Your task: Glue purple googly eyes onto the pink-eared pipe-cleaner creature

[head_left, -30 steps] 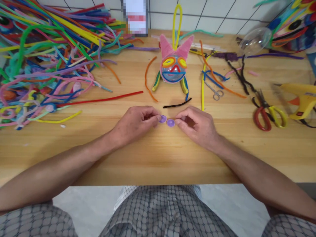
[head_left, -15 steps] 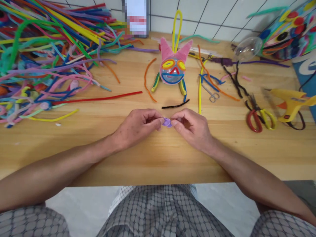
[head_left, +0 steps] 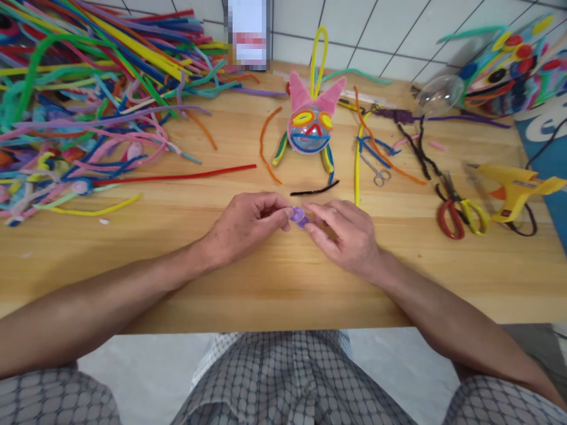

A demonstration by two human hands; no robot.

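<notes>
Above the front part of the table, my left hand (head_left: pixel 254 227) pinches a small coiled purple pipe cleaner (head_left: pixel 299 215) between thumb and fingertips. The coil shows two round loops, one lower and to the right. At its right side is my right hand (head_left: pixel 345 233), thumb and index finger apart, the thumb tip near or touching the lower loop. Just beyond the hands lies a short black pipe cleaner (head_left: pixel 314 189). Behind it sits a clear ball figure (head_left: pixel 311 141) with pink ears, orange-and-yellow eyes, a blue mouth, green-and-yellow limbs and a yellow hanging loop (head_left: pixel 325 44).
A heap of coloured pipe cleaners (head_left: pixel 88 118) covers the left side. To the right lie small scissors (head_left: pixel 381 177), red-and-yellow-handled scissors (head_left: pixel 452 218) and a yellow glue gun (head_left: pixel 514 192). A clear half-shell (head_left: pixel 440 94) and a decorated colourful piece (head_left: pixel 509 71) stand at the back right.
My right thumb and index finger have spread from their pinch on the purple coil. The coil has tilted, its right loop now lower. My left hand keeps its pinch.
</notes>
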